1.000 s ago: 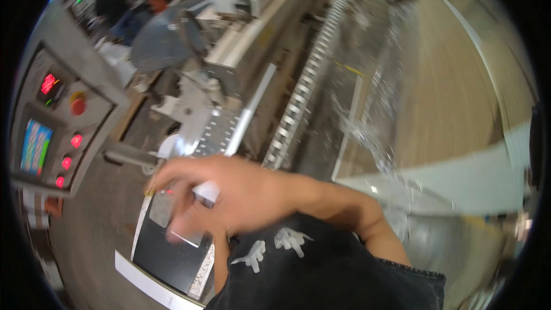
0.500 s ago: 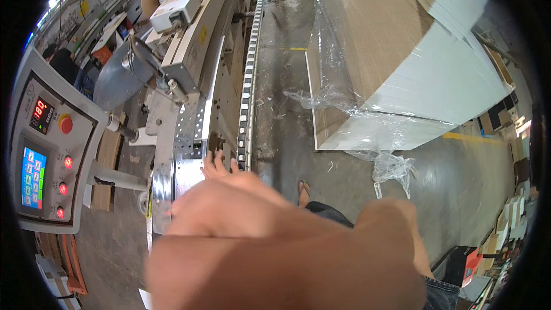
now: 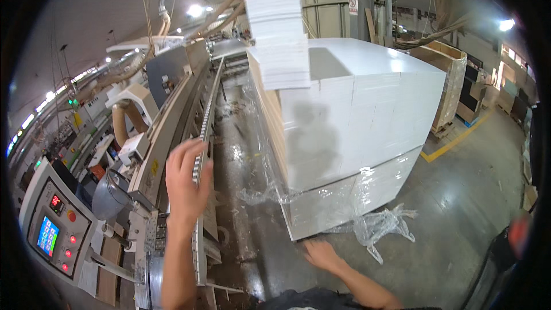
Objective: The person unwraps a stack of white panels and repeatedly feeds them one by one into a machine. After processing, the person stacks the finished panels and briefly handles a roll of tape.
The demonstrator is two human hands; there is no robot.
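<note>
My left hand (image 3: pixel 186 181) is raised in front of the machine's feed rail (image 3: pixel 205 123), its fingers stretched and nothing in it. Lower and to the right, my right hand (image 3: pixel 321 254) hangs beside the bottom corner of a big stack of white panels (image 3: pixel 356 132). Its fingers point forward and hold nothing that I can see; I cannot tell whether they touch the stack. On top of the large stack stands a smaller pile of thin white panels (image 3: pixel 278 40). Clear plastic wrap (image 3: pixel 381 227) hangs loose around the stack's base.
A control panel (image 3: pixel 57 224) with a lit screen and red buttons stands at the left, by the long machine bed (image 3: pixel 166 132). Behind the stack is a wrapped brown load (image 3: pixel 445 80). A yellow line (image 3: pixel 456 138) crosses the floor (image 3: pixel 459 195) at the right.
The view has lifted and turned, showing more of the room and the stack's top. My arms, close across the view before, are now apart, the left raised by the rail, the right near the stack.
</note>
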